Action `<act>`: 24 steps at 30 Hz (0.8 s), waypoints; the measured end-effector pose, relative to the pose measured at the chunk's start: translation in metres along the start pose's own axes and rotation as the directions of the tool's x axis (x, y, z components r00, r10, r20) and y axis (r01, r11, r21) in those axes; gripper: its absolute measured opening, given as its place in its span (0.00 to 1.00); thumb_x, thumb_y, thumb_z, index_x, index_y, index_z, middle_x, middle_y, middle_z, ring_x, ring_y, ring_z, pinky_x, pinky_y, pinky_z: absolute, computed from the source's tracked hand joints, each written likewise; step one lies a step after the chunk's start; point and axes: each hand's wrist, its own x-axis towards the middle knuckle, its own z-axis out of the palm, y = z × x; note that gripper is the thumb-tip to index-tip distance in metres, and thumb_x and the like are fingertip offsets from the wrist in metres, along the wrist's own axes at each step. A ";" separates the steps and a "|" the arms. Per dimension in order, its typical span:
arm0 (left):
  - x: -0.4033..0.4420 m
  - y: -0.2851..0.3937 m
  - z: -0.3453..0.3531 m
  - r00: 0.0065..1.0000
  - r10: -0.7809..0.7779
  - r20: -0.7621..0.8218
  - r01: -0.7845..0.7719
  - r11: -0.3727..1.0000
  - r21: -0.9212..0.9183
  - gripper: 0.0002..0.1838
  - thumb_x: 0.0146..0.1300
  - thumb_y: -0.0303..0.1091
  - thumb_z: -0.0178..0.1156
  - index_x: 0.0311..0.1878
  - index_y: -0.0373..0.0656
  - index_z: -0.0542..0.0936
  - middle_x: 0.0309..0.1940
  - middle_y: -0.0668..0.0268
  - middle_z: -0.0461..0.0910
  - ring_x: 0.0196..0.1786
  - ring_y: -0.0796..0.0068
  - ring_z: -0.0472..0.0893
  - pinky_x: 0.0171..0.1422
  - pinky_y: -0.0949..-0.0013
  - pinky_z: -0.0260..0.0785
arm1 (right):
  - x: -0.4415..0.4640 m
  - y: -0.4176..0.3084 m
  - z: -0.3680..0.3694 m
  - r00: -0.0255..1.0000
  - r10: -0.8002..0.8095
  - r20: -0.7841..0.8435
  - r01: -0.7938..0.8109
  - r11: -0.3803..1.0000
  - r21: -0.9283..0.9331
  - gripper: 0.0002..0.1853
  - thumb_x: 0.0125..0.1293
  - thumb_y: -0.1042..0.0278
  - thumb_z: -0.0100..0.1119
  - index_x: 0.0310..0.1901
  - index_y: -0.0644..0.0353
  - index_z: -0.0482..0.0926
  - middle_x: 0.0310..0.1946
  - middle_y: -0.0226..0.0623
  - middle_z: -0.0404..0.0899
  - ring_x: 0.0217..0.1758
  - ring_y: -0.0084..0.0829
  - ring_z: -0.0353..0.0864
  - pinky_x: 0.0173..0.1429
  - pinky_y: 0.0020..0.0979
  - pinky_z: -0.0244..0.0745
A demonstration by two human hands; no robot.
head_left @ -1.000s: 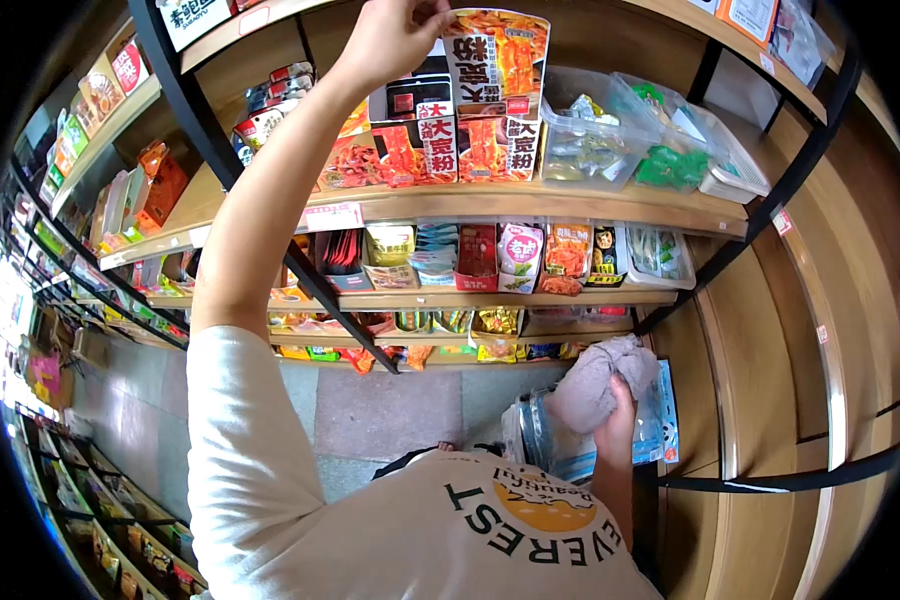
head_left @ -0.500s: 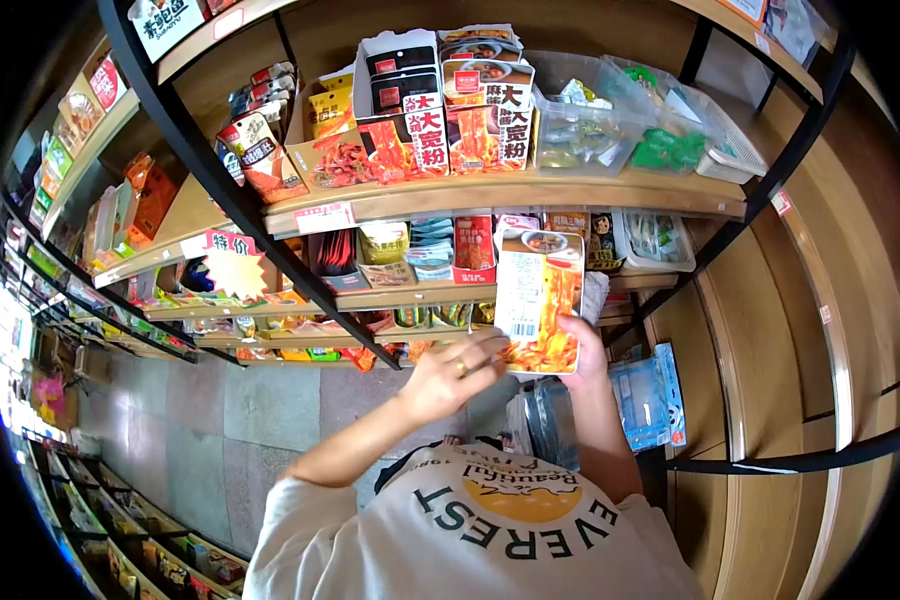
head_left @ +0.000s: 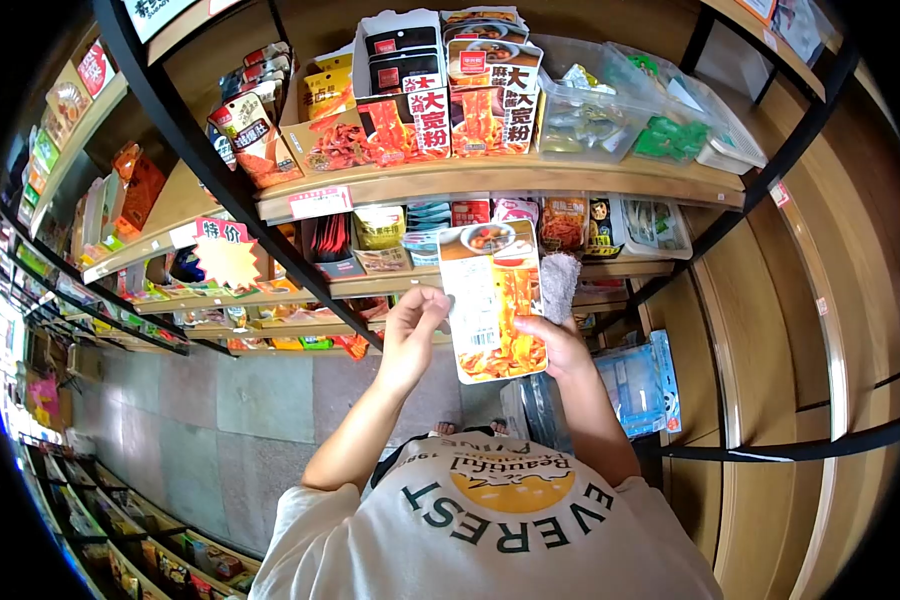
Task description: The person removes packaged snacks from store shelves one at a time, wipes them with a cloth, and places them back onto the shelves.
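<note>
A noodle packet (head_left: 492, 303) is held upright in front of me, its printed back with a barcode turned toward me. My right hand (head_left: 558, 345) grips its lower right side with the thumb across the front, and a grey cloth (head_left: 560, 285) is bunched behind that hand. My left hand (head_left: 417, 325) is beside the packet's left edge, fingers curled with thumb and fingertips together; whether they pinch the edge is hard to make out. Ahead, boxes of similar packets (head_left: 491, 110) stand on the upper shelf.
Clear plastic bins (head_left: 587, 115) stand right of the boxes on the wooden shelf (head_left: 510, 184). Snack packets fill the lower shelves. A black post (head_left: 232, 180) slants down at the left, with a starburst sign (head_left: 225, 262) beyond it. Blue plastic packaging (head_left: 635, 385) lies low at the right.
The packet came down from the upper shelf to chest height and then shifted left. My right hand took hold of it with the cloth still in hand. My left hand moved to its left edge.
</note>
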 end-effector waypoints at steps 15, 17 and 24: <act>-0.003 0.005 0.013 0.996 -0.003 0.086 0.009 0.998 -0.064 0.03 0.59 0.26 0.52 0.30 0.39 0.71 0.22 0.78 0.66 0.29 0.91 0.64 0.35 0.84 0.56 | -0.015 -0.006 -0.001 0.997 0.080 0.011 -0.080 0.993 0.091 0.24 0.50 0.78 0.55 0.51 0.67 0.65 0.44 0.40 0.73 0.44 0.31 0.75 0.48 0.32 0.71; -0.004 0.004 0.014 0.996 -0.001 0.091 0.007 0.998 -0.070 0.03 0.59 0.26 0.51 0.30 0.39 0.71 0.22 0.78 0.66 0.29 0.91 0.64 0.36 0.84 0.56 | -0.018 -0.008 0.000 0.998 0.062 0.007 -0.062 0.997 0.035 0.25 0.51 0.77 0.53 0.53 0.68 0.62 0.45 0.43 0.72 0.46 0.33 0.75 0.49 0.34 0.71; -0.003 0.003 0.019 0.993 0.048 0.110 -0.035 0.992 -0.119 0.03 0.60 0.27 0.50 0.32 0.38 0.71 0.25 0.76 0.71 0.30 0.90 0.66 0.37 0.83 0.57 | -0.031 -0.024 0.015 0.993 -0.113 -0.013 0.109 0.978 -0.176 0.25 0.50 0.80 0.54 0.53 0.66 0.63 0.47 0.40 0.71 0.48 0.30 0.72 0.52 0.32 0.68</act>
